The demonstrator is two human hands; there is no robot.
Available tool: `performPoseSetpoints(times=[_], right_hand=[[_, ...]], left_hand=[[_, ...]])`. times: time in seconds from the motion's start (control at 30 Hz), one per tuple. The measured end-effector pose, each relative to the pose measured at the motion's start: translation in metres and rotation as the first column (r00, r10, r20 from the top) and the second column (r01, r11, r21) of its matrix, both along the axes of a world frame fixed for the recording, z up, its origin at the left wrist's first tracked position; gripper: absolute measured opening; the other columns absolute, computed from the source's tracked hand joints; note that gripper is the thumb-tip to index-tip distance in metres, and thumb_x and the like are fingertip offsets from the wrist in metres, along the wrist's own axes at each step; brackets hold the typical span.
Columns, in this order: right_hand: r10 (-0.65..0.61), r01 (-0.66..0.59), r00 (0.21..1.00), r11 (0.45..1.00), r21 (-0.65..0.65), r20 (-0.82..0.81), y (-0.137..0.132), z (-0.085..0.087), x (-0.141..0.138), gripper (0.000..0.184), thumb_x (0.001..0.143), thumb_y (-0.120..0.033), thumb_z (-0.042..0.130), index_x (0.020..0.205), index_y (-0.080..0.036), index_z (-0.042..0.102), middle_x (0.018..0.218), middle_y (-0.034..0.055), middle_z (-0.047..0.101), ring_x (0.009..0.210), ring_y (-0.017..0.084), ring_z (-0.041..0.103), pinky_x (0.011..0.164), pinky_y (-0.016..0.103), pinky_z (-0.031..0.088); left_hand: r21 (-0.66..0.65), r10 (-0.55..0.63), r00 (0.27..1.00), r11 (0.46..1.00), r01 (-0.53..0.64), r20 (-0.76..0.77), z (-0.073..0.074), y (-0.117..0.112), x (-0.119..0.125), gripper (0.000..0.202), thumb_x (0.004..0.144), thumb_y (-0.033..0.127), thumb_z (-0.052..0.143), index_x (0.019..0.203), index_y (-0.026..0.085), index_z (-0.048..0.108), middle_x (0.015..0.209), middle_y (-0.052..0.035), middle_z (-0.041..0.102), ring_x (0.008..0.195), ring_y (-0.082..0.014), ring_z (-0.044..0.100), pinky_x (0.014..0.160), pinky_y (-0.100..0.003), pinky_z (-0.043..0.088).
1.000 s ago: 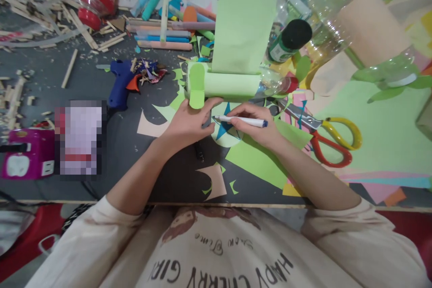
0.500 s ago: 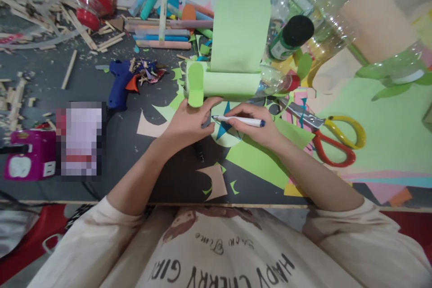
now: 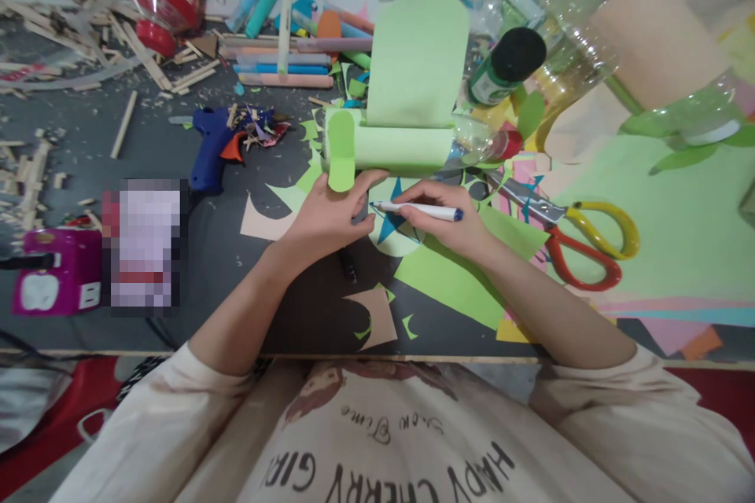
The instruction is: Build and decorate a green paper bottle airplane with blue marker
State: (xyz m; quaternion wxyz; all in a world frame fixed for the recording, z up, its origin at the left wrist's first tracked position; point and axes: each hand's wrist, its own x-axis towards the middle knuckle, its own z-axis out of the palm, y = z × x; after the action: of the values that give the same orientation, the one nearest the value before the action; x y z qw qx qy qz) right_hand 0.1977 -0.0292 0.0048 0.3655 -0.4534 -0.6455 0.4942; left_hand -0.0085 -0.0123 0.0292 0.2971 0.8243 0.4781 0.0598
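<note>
My right hand pinches a white marker with a dark blue end. Its tip points left, onto a blue star on a pale green paper disc. My left hand lies at the disc's left side, thumb and index finger spread, the thumb at its edge. Just beyond both hands lies a plastic bottle wrapped in pale green paper, its red cap to the right. A rounded pale green flap stands out from its far side, and a brighter green strip is on its left end.
Scissors with red and yellow handles lie right of my right hand. At left are a blue glue gun, a purple box and wooden sticks. Markers, a green bottle with black cap and paper scraps lie farther back.
The flap on the wrapped bottle tilts slightly, its top edge lower in view. Both hands and the marker stay nearly in place. The view has shifted slightly.
</note>
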Motion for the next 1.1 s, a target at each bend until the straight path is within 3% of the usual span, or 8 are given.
performPoseSetpoints(times=[0.87,1.1], right_hand=[[0.006,-0.006,1.000,0.999,-0.039,0.003,-0.0006,-0.0006,0.0005,0.013,0.084,-0.030,0.066,0.081,-0.019,0.070,0.067,0.0007,0.066,0.057,0.012,0.053,0.052,0.025,0.039],[0.005,-0.003,1.000,0.998,-0.067,0.023,0.0002,-0.0005,0.0014,0.020,0.085,-0.039,0.067,0.082,-0.019,0.071,0.073,0.0030,0.069,0.063,0.014,0.059,0.057,0.027,0.043]], left_hand=[[0.023,0.012,1.000,1.000,-0.012,0.017,-0.0047,-0.0001,-0.0008,0.054,0.080,0.021,0.048,0.134,0.022,0.050,0.071,0.0031,0.051,0.065,-0.0154,0.051,0.074,-0.025,0.041],[0.023,0.011,1.000,1.000,-0.012,0.016,-0.0030,-0.0005,-0.0003,0.054,0.080,0.020,0.048,0.134,0.021,0.051,0.069,0.0036,0.050,0.064,-0.0151,0.050,0.075,-0.025,0.042]])
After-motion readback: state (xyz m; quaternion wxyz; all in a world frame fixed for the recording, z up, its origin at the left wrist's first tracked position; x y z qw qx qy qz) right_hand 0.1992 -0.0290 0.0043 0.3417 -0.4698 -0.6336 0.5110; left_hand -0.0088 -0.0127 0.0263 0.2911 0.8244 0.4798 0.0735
